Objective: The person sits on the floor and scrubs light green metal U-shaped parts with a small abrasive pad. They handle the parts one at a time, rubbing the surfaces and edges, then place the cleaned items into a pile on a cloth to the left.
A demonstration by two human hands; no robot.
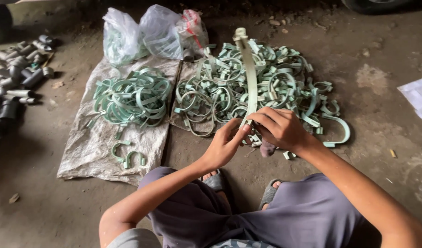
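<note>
**Two hands on one pale green strip**

Both hands pinch the lower end of a long pale green strip (250,73) that stands upright above the big heap of clamps (266,82): left hand (225,147) from below, right hand (280,128) from above. Left lies a smaller clamp pile (133,98) on a grey sack (91,151); behind, three clear plastic bags (151,32), one with red markings.

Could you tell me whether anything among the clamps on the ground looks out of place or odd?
Mostly tidy: a nested clamp pile and a tangled clamp pile. Two loose clamps lie apart on the sack. The strip pinched by the left hand and right hand is straight, unlike the curved clamps.
</note>
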